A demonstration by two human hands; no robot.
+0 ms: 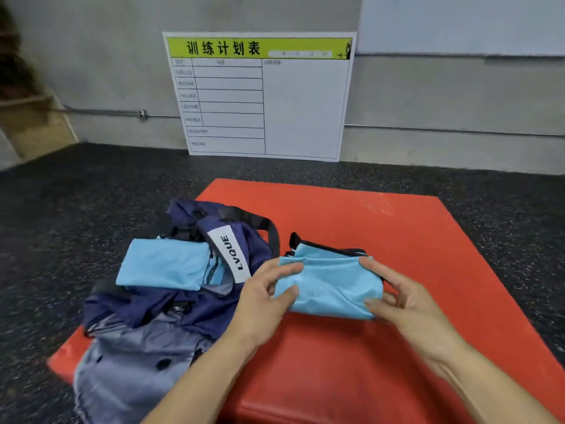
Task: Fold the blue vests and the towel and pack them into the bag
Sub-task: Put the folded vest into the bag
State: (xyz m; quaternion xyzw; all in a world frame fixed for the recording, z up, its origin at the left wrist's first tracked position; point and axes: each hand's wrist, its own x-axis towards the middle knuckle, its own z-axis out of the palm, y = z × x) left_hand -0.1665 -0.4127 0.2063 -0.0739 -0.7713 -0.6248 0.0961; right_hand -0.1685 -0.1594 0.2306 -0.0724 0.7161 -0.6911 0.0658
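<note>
- My left hand point(269, 296) and my right hand point(397, 296) both hold the folded light-blue mesh vest with black trim point(331, 286), one at each short end; the fingers curl on top and each thumb pinches the near edge.
- The vest is just above the red padded mat point(382, 221), in the middle of it and just right of the dark navy fabric bag with the white LVQUE label point(195, 304).
- A second folded light-blue piece point(162, 263) already lies in the open mouth of the bag. I cannot tell if it is a vest or the towel.
- I judge the vest very light and very soft. It has no stiffness, so it sags in the middle and the layers can slide apart.
- The mesh looks smooth and a little slippery, so a pinch through all layers is safer than a flat palm.
- The best grip is at the two ends, near the folded corners, as now; the black trim at the far edge is firmer but only holds one layer.
- The bag is limp too, so its opening may close while I put the vest in.
</note>
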